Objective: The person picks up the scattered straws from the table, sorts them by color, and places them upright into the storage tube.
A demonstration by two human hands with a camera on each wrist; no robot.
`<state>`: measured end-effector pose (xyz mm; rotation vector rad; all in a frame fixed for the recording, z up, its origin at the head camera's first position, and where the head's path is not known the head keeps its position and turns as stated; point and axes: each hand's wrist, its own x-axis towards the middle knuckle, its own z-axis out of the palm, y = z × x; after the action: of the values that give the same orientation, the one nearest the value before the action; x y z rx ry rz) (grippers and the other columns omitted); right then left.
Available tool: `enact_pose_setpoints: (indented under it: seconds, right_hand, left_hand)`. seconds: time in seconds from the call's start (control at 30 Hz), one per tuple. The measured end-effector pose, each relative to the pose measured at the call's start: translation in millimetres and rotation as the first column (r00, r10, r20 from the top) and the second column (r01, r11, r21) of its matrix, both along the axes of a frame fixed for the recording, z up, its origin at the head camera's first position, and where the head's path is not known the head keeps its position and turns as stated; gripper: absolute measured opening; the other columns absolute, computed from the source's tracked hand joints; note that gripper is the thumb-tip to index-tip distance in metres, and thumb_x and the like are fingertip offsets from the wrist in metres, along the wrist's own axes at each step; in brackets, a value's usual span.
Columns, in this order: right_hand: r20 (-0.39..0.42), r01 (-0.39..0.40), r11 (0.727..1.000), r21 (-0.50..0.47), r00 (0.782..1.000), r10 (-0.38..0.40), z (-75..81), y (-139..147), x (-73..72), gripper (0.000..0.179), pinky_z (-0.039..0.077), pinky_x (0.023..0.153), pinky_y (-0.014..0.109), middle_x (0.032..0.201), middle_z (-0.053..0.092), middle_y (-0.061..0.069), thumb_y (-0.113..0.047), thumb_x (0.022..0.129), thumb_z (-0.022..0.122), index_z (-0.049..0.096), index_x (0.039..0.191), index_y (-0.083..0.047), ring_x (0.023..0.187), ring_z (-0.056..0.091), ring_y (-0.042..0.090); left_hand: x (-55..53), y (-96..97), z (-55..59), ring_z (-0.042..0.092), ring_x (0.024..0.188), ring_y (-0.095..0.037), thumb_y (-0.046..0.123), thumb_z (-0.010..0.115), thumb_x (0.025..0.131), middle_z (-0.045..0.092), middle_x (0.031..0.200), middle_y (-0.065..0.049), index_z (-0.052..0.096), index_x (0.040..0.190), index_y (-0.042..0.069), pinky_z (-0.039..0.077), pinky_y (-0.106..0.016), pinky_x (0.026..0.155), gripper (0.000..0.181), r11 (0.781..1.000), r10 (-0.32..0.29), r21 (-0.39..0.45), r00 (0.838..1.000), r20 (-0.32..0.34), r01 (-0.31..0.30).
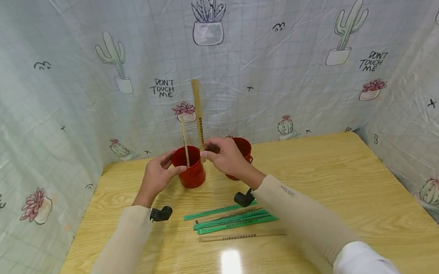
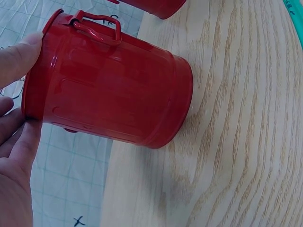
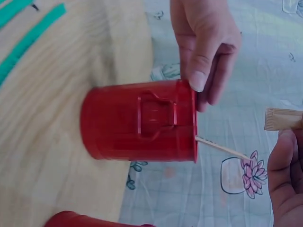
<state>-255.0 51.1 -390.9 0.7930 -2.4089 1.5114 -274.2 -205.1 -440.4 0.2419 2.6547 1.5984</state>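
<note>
One left grip (image 1: 157,173): is holding a bucket (image 1: 193,178), spread round its rim.
Right grip (image 1: 227,154): is pinching a packet (image 1: 197,103), nearly closed.
Green strips (image 1: 214,229): are lying nearby.

Stick (image 1: 185,141) in left bucket (image 1: 193,179); right bucket (image 1: 243,146) beside; strips (image 1: 233,225) before.

A pale, grid-lined sheet (image 1: 259,55) is hanging in wrinkles across the back and both sides, showing printed green cacti (image 1: 110,50), pink succulents (image 1: 34,205) and "DON'T TOUCH ME" lettering (image 1: 164,88). Before it, a light wood-grain counter (image 1: 314,180) is spreading out, and a white glare (image 1: 231,273) is shining on its foreground.
</note>
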Motion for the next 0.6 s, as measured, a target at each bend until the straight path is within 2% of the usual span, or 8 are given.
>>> enact_pose_setpoints:
  seconds: [0.23,0.43,0.6]
  right_hand:
    - [0.05,0.044,0.999,0.002,0.998,-0.044,5.4,-14.5,-20.8,0.017,0.055,0.077,0.029,0.101,0.071,0.011,-0.015,0.102,0.067,0.07,0.114,-0.003,0.085,0.062,0.023]
    - [0.065,0.086,0.994,0.065,0.994,-0.091,-2.5,-24.0,-35.9,0.013,0.049,0.071,0.026,0.094,0.07,0.012,-0.016,0.103,0.066,0.071,0.103,-0.004,0.082,0.058,0.022]
    - [0.093,0.107,0.986,0.127,0.989,-0.119,-13.0,-30.4,-41.7,0.019,0.046,0.066,0.024,0.085,0.068,0.009,-0.017,0.104,0.064,0.073,0.095,-0.002,0.077,0.055,0.021]
  left_hand:
    - [-2.7,-1.9,1.6,0.044,0.152,-0.036,0.025,0.078,0.096,0.045,0.164,-0.015,0.044,0.159,0.008,0.047,-0.048,0.117,0.074,1.0,-0.006,0.005,1.0,0.006,0.006]
    - [-3.4,-1.2,-0.6,0.045,0.152,-0.035,0.023,0.078,0.095,0.046,0.163,-0.015,0.044,0.158,0.007,0.047,-0.048,0.117,0.073,1.0,-0.013,0.024,1.0,-0.006,0.013]
    - [-0.4,1.1,2.0,0.047,0.15,-0.036,0.02,0.078,0.096,0.047,0.162,-0.016,0.046,0.158,0.006,0.048,-0.048,0.116,0.071,0.999,-0.016,0.034,1.0,-0.01,0.016]
